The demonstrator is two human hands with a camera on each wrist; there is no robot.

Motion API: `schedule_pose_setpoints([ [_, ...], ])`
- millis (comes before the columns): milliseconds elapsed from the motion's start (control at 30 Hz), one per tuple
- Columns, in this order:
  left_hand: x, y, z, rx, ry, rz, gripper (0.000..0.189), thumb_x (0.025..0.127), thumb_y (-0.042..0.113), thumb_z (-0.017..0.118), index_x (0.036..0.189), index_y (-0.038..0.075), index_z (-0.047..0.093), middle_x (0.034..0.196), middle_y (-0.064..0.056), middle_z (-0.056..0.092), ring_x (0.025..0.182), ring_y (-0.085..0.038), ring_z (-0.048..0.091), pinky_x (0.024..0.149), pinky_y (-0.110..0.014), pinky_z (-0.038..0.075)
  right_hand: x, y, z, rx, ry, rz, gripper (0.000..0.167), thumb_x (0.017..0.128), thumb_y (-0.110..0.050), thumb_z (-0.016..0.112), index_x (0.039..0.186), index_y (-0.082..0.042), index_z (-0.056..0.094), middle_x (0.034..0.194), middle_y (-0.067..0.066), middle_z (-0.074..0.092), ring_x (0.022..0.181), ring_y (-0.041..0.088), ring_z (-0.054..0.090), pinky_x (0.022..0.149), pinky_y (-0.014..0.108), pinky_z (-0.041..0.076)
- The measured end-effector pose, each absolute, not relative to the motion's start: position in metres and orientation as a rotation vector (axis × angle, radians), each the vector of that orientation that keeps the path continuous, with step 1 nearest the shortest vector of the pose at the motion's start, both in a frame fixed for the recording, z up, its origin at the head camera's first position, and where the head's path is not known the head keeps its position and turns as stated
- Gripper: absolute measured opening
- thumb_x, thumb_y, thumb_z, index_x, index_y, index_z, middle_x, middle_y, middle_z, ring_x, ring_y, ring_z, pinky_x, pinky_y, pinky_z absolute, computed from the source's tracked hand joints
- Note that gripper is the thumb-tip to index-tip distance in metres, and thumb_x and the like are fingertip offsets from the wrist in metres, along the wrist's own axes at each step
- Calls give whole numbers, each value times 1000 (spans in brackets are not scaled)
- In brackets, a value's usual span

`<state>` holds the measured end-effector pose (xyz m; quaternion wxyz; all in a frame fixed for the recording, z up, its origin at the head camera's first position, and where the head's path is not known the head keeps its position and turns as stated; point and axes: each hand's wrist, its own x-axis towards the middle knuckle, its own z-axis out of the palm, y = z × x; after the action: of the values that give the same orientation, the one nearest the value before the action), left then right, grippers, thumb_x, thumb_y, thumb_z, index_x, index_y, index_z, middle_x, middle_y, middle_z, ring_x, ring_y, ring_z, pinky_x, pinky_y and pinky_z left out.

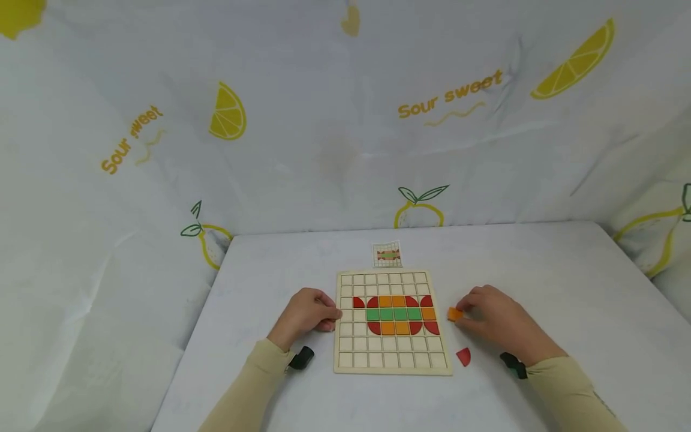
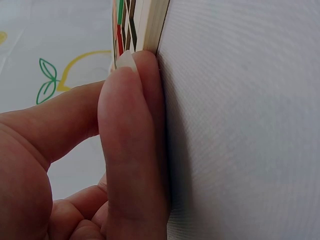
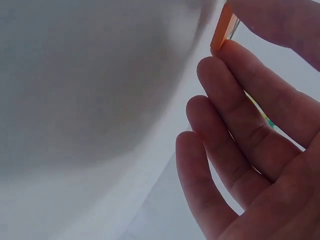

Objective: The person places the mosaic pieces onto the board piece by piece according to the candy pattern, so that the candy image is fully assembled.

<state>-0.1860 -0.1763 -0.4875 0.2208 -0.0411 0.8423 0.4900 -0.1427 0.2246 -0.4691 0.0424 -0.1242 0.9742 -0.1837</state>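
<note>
A pale wooden grid board point(image 1: 391, 360) lies flat on the table. Red, orange and green tiles point(image 1: 399, 314) fill part of its middle rows. My left hand point(image 1: 308, 313) pinches the left edge of the board; in the left wrist view, thumb and finger meet at that edge point(image 2: 150, 30). Right of the board, my right hand point(image 1: 493, 321) holds an orange square tile point(image 1: 454, 314) between thumb and index finger. The right wrist view shows the orange tile point(image 3: 222, 27) edge-on, with the other fingers point(image 3: 220, 110) extended below it.
One loose red quarter-circle tile point(image 1: 463, 356) lies right of the board, nearer me. Behind the board is a small pattern card point(image 1: 387, 254) with a similar coloured design. A white cloth point(image 1: 324, 180) printed with lemons rises at the table's back.
</note>
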Motion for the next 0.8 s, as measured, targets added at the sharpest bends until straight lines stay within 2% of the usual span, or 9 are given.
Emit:
schedule_pose_setpoints([
  [200, -184, -177, -488, -108, 2328, 1379, 21, 89, 15, 88, 99, 5, 72, 76, -5, 77, 61, -9, 70, 62, -24, 61, -152, 195, -462, -422, 2964, -582, 19, 89, -27, 89, 102, -16, 81, 97, -6, 70, 99, 20, 61, 89, 46, 61],
  [533, -183, -177, -490, -120, 2335, 1372, 22, 89, 17, 88, 99, 6, 72, 77, -5, 77, 60, -10, 70, 62, -24, 60, -169, 134, -463, -610, 2931, -631, 18, 92, -27, 87, 106, -17, 82, 102, -6, 71, 102, 16, 61, 92, 42, 60],
  [800, -185, -177, -487, -108, 2337, 1381, 21, 89, 18, 88, 97, 7, 73, 75, -5, 76, 58, -10, 70, 60, -24, 61, -177, 85, -466, -719, 2907, -652, 10, 93, -27, 85, 100, -21, 82, 98, -11, 69, 100, 11, 59, 89, 36, 59],
])
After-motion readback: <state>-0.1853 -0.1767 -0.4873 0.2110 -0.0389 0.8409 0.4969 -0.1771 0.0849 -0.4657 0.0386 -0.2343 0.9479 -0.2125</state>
